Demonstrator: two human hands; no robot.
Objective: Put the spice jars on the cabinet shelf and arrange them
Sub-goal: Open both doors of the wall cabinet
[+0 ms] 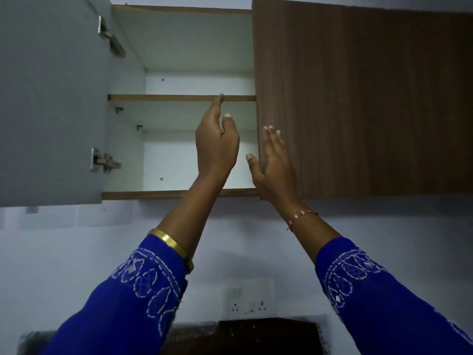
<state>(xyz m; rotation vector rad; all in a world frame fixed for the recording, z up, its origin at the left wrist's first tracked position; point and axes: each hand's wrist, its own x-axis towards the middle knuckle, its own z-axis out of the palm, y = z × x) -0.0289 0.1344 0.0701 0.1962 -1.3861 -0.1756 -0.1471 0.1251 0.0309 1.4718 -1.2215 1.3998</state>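
Shelf (163, 97) runs left-right (jars unseen); left hand (216, 144), right hand (272, 162) fingers apart, seemingly holding nothing.

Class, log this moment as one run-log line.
left hand open, at shelf | right hand open, on closed door | jars unseen

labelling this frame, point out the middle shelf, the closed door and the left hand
middle shelf (163, 98), head view, front edge
closed door (371, 98), head view, wood face
left hand (217, 142), head view, back of the hand

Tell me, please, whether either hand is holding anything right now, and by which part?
Nothing is held. The left hand is raised, open, before the cabinet shelf; the right hand lies open by the closed door's edge.
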